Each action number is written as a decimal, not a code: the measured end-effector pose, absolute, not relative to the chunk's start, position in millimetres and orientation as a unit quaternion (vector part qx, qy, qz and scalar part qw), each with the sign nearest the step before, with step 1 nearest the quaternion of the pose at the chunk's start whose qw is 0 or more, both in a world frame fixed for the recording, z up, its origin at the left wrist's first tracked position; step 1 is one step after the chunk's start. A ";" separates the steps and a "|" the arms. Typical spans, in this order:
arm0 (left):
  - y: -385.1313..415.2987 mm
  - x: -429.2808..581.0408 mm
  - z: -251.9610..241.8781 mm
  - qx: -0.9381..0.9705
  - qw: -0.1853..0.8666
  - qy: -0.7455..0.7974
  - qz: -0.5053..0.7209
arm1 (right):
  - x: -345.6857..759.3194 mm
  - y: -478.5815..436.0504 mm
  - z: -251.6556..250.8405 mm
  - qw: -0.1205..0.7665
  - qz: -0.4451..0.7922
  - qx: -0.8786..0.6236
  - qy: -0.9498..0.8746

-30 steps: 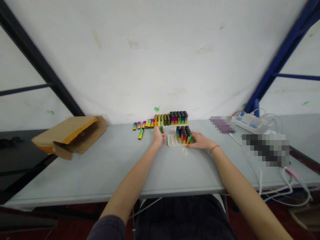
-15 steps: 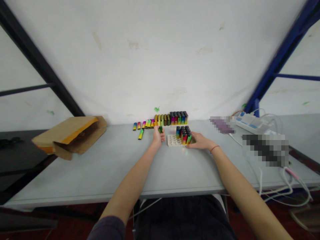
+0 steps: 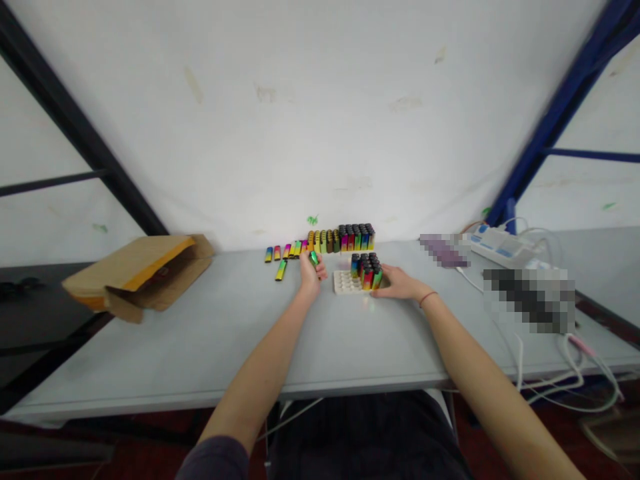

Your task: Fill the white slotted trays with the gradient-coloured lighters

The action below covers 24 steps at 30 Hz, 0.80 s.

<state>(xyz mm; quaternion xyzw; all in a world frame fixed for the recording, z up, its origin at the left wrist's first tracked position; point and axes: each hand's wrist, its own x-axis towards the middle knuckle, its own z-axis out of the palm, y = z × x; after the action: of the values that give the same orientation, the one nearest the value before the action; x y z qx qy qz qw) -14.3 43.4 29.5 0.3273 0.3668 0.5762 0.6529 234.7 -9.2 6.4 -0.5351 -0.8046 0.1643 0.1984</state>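
My left hand (image 3: 311, 275) is closed around a shiny green lighter (image 3: 313, 258), whose upper part shows above the fingers. To its right is a white tray (image 3: 345, 283) with rows of round holes. Several upright, black-topped lighters (image 3: 367, 277) in rainbow colours fill the tray's right part; its left part shows bare holes. My right hand (image 3: 400, 283) rests at the tray's right side, fingers apart, thumb at the near corner and fingertips by the lighters. The fingertips are partly hidden.
Behind the tray stand a block of black-topped lighters (image 3: 357, 239) and rows of yellowish pieces (image 3: 324, 241). Several flat, colourful pieces (image 3: 281, 270) lie to the left. An opened cardboard box (image 3: 135, 270) is far left. A power strip (image 3: 500, 245) and cables are right.
My left hand has shifted slightly left, away from the tray, and the green lighter in it is more exposed. My right hand stays at the tray.
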 end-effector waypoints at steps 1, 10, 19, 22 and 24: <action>43.4 -14.2 31.7 0.341 0.657 0.358 0.569 | 234.7 -9.1 6.2 0.197 0.165 -0.535 -0.804; 31.2 -4.4 41.4 0.604 0.502 0.304 0.539 | 235.2 -8.7 4.8 0.205 0.175 -0.529 -0.805; 21.8 2.6 31.4 0.708 0.434 0.313 0.462 | 234.1 -9.1 4.8 0.213 0.158 -0.536 -0.802; 23.5 2.4 28.8 0.695 0.438 0.322 0.471 | 234.0 -9.0 4.0 0.213 0.155 -0.537 -0.801; 23.9 2.1 27.5 0.693 0.435 0.325 0.475 | 234.3 -8.7 3.6 0.211 0.156 -0.538 -0.801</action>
<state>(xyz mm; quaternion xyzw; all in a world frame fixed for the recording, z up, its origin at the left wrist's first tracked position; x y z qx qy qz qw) 2.1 23.9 27.5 0.6929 0.3246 0.4749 0.4347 234.3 -8.7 3.6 -0.5379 -0.8010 0.1560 0.2113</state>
